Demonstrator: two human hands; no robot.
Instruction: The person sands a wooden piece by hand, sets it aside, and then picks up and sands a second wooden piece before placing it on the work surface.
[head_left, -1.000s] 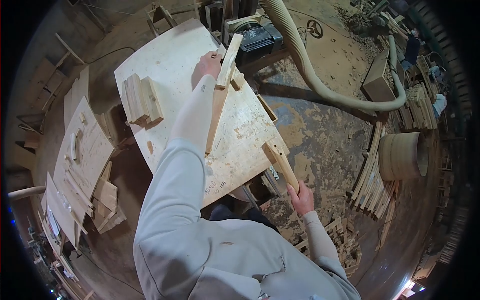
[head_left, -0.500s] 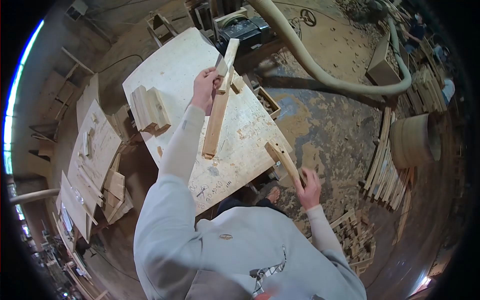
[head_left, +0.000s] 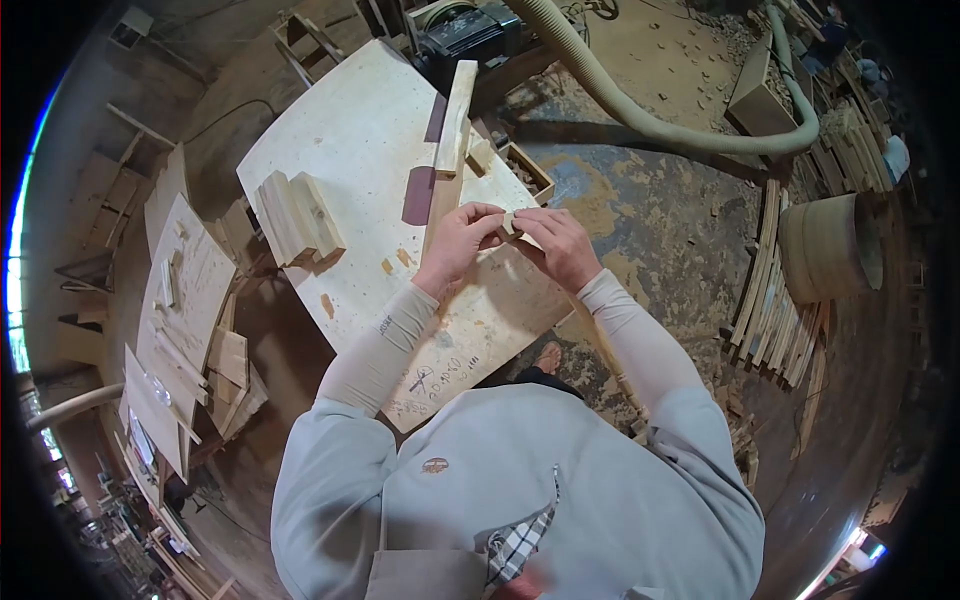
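Observation:
My left hand [head_left: 462,243] and my right hand [head_left: 562,248] meet over the right half of the white board table [head_left: 350,120]. Between their fingertips is a small tan piece [head_left: 510,227], mostly covered; I cannot tell what it is. A long wooden strip [head_left: 456,120] lies beyond my left hand, on top of another wooden piece [head_left: 441,208]. Two maroon pieces, like sandpaper, lie beside it: a nearer sheet [head_left: 418,195] and a farther sheet [head_left: 435,118]. A curved wooden piece [head_left: 607,352] slants down past the table edge, partly hidden by my right forearm.
Several wooden blocks [head_left: 298,222] are grouped at the table's left. A small block [head_left: 480,157] lies by the strip, with a wooden box [head_left: 530,172] beyond the edge. A thick hose [head_left: 640,120] crosses the floor. Stacked slats [head_left: 765,310] and a round drum [head_left: 825,248] stand right.
My left hand has come back toward me from the far strip. My right hand has let go of the curved wooden piece and moved up to join it. Maroon sheets now show on the table.

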